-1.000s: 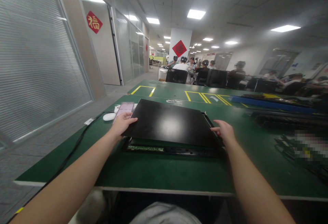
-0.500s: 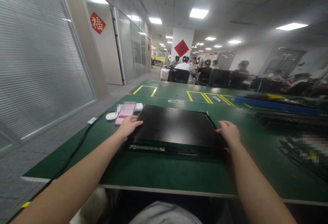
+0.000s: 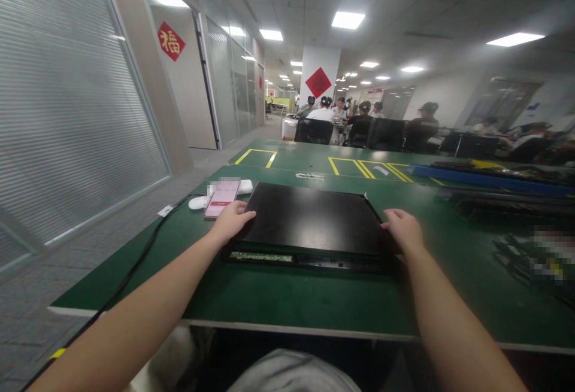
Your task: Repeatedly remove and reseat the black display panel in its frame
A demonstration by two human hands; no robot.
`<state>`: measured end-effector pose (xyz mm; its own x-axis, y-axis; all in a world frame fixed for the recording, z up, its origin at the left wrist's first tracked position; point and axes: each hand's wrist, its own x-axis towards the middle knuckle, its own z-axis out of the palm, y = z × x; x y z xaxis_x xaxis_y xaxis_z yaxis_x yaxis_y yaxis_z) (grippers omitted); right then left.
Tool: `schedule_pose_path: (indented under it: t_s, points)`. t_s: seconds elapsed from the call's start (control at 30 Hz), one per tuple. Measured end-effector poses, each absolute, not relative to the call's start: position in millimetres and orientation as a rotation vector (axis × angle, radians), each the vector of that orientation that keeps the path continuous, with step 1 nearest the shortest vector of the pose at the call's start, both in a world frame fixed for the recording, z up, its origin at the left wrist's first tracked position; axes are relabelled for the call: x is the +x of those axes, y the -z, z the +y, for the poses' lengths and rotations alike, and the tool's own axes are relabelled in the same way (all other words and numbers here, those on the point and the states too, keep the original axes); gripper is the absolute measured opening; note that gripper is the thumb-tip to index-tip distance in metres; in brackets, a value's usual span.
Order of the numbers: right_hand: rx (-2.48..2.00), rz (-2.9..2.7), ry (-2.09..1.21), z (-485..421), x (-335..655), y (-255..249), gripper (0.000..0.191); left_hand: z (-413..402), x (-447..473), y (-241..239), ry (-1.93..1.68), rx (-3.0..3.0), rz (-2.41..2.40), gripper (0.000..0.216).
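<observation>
A flat black display panel (image 3: 314,215) lies on the green table before me. Along its near side runs a black strip with a green circuit board (image 3: 261,257) on its left part. My left hand (image 3: 232,222) grips the panel's left edge, thumb over the top surface and fingers at the side. At the right edge my right hand (image 3: 403,230) pinches the rim between thumb and fingers; some of its fingers are hidden. Just beyond my left hand lies a phone (image 3: 222,197) with a lit screen.
White rounded objects (image 3: 196,203) lie beside the phone. A black cable (image 3: 144,254) crosses the table's left corner. Dark parts lie around a long blue tray (image 3: 489,179) at the right. Yellow tape outlines (image 3: 353,167) mark the green table (image 3: 305,305). Several people sit farther back.
The view has shifted slightly. Both hands stay at the panel's left and right edges, and the panel lies nearly as before.
</observation>
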<state>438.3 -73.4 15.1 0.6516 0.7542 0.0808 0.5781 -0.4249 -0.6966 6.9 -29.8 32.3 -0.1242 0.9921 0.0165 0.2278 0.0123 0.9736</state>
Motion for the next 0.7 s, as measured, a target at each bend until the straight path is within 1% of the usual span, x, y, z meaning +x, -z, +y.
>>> schedule_pose_path:
  t_s: [0.3, 0.53, 0.7]
  points:
    - [-2.216, -1.077, -0.359, -77.6, 436.1, -20.0, 0.034, -32.3, 9.0, -36.8, -1.176, 1.26, 1.466, 0.027]
    - [-2.218, -1.118, -0.275, -76.6, 438.5, -17.8, 0.032, -30.2, 4.5, -35.9, -1.189, 1.154, 1.294, 0.015]
    - [-2.21, -1.135, -0.241, -76.1, 439.8, -16.2, 0.033, -26.8, 1.4, -35.8, -1.2, 1.035, 1.152, 0.018]
